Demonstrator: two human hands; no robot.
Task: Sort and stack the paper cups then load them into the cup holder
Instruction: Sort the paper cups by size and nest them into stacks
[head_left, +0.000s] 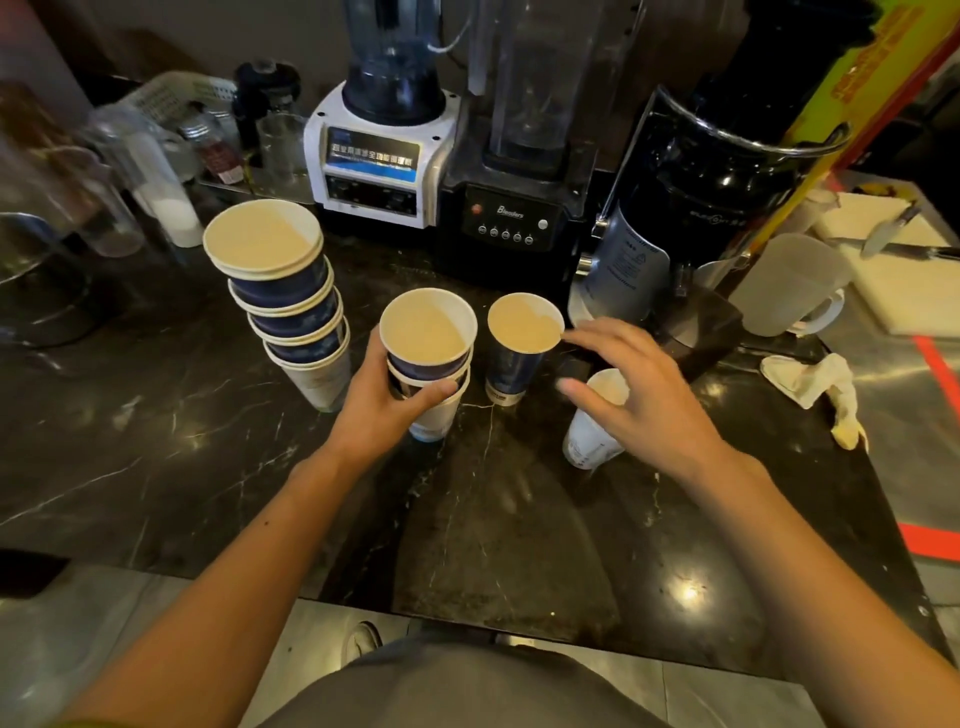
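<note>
On the dark marble counter (208, 467) stands a tall stack of several blue-and-white paper cups (291, 306) at the left. My left hand (384, 405) grips a shorter stack of three nested cups (428, 364) in the middle. Right of it stands a single blue cup (519, 348), upright and apart from the stack. My right hand (634, 384) hovers with its fingers spread, one fingertip near the single cup's rim. Under that hand a white cup (589, 431) stands partly hidden. No cup holder is in view.
Two blenders (379, 156) (511, 218) and a black coffee grinder (691, 208) line the back. Glass jars (104, 197) crowd the far left. A frosted pitcher (789, 286), a white board with a knife (883, 239) and a crumpled cloth (810, 384) lie at the right.
</note>
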